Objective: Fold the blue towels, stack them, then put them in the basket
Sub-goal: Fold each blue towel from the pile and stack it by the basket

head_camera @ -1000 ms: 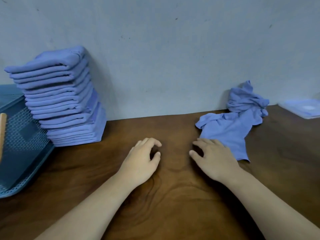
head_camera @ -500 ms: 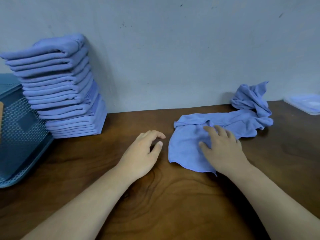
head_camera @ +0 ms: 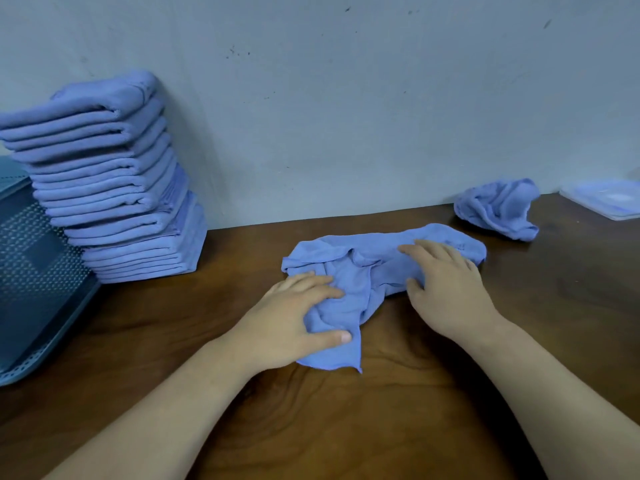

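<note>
The crumpled blue cloth towel (head_camera: 367, 271) lies bunched at the middle of the dark brown wooden table (head_camera: 346, 427). The left hand (head_camera: 294, 320) pinches its near-left part between thumb and curled fingers; the right hand (head_camera: 446, 289) presses its right part, fingers spread flat. Best to find two corners, draw them apart and smooth every wrinkle before folding

Dark wood bench (head_camera: 346, 427): tall stack of folded towels (head_camera: 114, 188) back left beside a blue basket (head_camera: 38, 271), one rumpled towel (head_camera: 363, 271) in the middle, another wadded towel (head_camera: 498, 209) and a pale tray (head_camera: 606, 202) far right.
</note>
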